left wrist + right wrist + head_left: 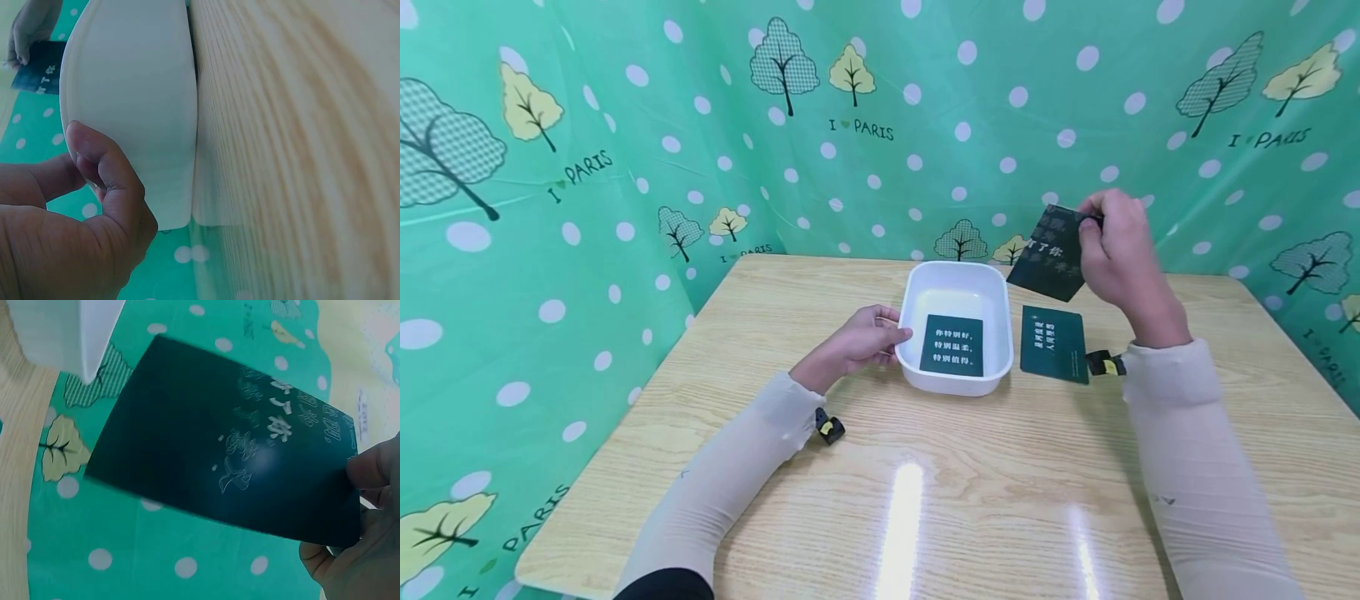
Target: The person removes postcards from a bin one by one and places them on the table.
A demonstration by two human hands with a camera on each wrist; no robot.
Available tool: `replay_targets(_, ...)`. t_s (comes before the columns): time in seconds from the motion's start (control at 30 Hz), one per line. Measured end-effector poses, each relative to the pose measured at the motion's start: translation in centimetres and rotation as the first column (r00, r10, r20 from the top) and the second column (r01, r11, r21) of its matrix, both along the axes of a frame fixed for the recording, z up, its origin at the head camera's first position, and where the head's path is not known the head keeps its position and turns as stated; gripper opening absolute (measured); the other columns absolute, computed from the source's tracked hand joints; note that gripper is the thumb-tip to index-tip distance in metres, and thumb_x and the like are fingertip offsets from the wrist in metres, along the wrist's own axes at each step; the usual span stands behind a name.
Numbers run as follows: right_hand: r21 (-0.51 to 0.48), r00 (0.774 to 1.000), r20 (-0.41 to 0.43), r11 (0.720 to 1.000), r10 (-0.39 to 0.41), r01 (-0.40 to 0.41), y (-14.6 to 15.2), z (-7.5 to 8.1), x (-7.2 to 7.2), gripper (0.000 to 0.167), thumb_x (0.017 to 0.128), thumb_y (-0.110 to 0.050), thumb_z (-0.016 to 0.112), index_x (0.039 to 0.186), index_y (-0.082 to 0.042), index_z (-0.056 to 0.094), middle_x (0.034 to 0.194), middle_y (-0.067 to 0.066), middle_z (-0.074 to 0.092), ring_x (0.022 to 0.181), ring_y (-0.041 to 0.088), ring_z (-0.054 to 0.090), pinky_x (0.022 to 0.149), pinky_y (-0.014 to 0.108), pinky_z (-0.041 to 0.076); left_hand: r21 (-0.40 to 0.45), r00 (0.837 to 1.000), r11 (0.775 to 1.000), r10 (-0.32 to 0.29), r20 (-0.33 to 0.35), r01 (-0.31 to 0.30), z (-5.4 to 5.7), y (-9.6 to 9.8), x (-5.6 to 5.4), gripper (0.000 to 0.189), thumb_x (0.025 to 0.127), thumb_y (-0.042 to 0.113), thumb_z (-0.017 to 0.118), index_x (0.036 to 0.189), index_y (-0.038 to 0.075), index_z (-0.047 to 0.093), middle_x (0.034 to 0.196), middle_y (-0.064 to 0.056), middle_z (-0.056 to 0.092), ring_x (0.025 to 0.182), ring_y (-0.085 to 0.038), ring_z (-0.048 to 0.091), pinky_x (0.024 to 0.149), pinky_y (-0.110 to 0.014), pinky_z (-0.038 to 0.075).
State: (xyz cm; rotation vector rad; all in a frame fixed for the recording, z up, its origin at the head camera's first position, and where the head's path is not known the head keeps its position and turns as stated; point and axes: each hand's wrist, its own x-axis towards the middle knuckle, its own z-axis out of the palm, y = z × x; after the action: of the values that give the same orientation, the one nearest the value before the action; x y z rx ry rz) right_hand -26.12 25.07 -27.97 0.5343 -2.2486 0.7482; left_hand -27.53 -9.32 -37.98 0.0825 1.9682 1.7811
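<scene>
My left hand (868, 337) pinches the left rim of a white plastic basin (957, 385), thumb over the edge and fingers outside. Inside the basin lies a dark green card (952, 345) with white Chinese writing. Up at the right, my right hand (1116, 246) pinches a second dark green card (1047, 254) by one edge, holding it tilted above the table. The right wrist view shows this held card (225, 444) with printed and outlined characters. A third green card (1054, 343) lies on the table just right of the basin.
The wooden table (820, 500) reaches back to a green curtain (865, 192) with trees and white dots. Black-and-yellow wrist pieces show at the left wrist (829, 426) and right wrist (1105, 363). Light glares off the table's front.
</scene>
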Motion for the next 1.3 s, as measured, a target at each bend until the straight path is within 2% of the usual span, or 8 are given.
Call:
replay_targets(0.23,0.008,0.990,0.135,0.999,-0.048,0.047,1.1,-0.6,-0.5,0.022,0.103,0.002,0.034,0.114,0.014,0.050,0.102,0.028,0.049,0.091,0.041,0.041,0.077,0.048,0.033,-0.002,1.000,1.000,0.003,-0.004,-0.003,-0.1,0.0,0.0,0.038,0.100,0.005,0.065,0.131,0.001,0.044,0.096,-0.011,0.065,0.067,-0.017,0.058,0.061,-0.027,0.051)
replay_targets(0.4,0.028,0.951,0.302,0.998,-0.064,0.059,1.9,-1.4,-1.0,0.030,0.105,-0.005,0.029,0.118,0.013,0.049,0.103,0.028,0.051,0.087,0.040,0.045,0.074,0.050,0.038,-0.010,1.000,1.000,-0.002,-0.001,0.002,-0.2,0.0,0.1,0.038,0.100,0.006,0.066,0.131,0.002,0.044,0.097,-0.012,0.065,0.068,-0.017,0.058,0.062,-0.027,0.052)
replay_targets(0.6,0.048,0.875,0.483,0.999,-0.035,0.014,2.5,-2.1,-1.3,0.031,0.107,-0.011,0.028,0.122,0.010,0.046,0.115,0.030,0.051,0.098,0.043,0.046,0.081,0.057,0.041,-0.010,1.000,1.000,-0.004,-0.006,0.004,-0.3,0.0,0.1,0.039,0.100,0.006,0.065,0.132,0.002,0.044,0.099,-0.013,0.065,0.068,-0.017,0.058,0.063,-0.027,0.052)
replay_targets(0.8,0.073,0.769,0.640,0.996,-0.004,-0.056,2.8,-2.9,-1.9,0.029,0.107,-0.012,0.028,0.123,0.007,0.044,0.112,0.026,0.047,0.100,0.041,0.045,0.083,0.053,0.040,-0.013,1.000,1.000,0.000,-0.008,0.000,-0.3,0.0,0.0,0.038,0.100,0.006,0.066,0.131,0.002,0.044,0.099,-0.013,0.065,0.069,-0.017,0.058,0.062,-0.027,0.052)
replay_targets(0.87,0.082,0.741,0.671,0.994,-0.006,-0.066,2.9,-3.2,-2.0,0.029,0.107,-0.012,0.028,0.124,0.007,0.043,0.114,0.025,0.047,0.101,0.041,0.044,0.084,0.052,0.040,-0.015,1.000,1.000,0.001,-0.008,-0.001,-0.3,0.0,0.0,0.038,0.100,0.007,0.066,0.131,0.002,0.045,0.099,-0.013,0.065,0.069,-0.017,0.059,0.062,-0.027,0.052)
replay_targets(1.0,0.119,0.711,0.703,0.990,-0.028,-0.079,3.2,-3.6,-2.2,0.027,0.106,-0.011,0.032,0.123,0.007,0.044,0.116,0.027,0.049,0.101,0.041,0.047,0.083,0.053,0.043,-0.018,1.000,1.000,0.002,-0.010,-0.002,-0.3,0.1,0.0,0.038,0.100,0.007,0.066,0.130,0.003,0.045,0.099,-0.013,0.065,0.069,-0.017,0.059,0.062,-0.027,0.052)
replay_targets(1.17,0.180,0.687,0.724,0.978,-0.061,-0.103,3.3,-3.9,-2.3,0.027,0.101,-0.007,0.048,0.123,0.009,0.047,0.113,0.028,0.055,0.096,0.040,0.054,0.081,0.051,0.049,-0.021,1.000,1.000,0.004,-0.007,-0.004,-0.2,0.0,-0.1,0.038,0.100,0.008,0.066,0.131,0.003,0.045,0.099,-0.013,0.066,0.069,-0.018,0.059,0.063,-0.028,0.052)
replay_targets(1.3,0.219,0.681,0.728,0.967,-0.074,-0.129,3.3,-4.4,-2.6,0.038,0.095,-0.007,0.063,0.125,0.008,0.047,0.113,0.026,0.057,0.096,0.038,0.055,0.081,0.050,0.051,-0.021,1.000,1.000,0.005,-0.008,-0.005,-0.1,0.0,-0.1,0.038,0.100,0.007,0.066,0.131,0.003,0.045,0.100,-0.013,0.066,0.069,-0.018,0.059,0.063,-0.029,0.052)
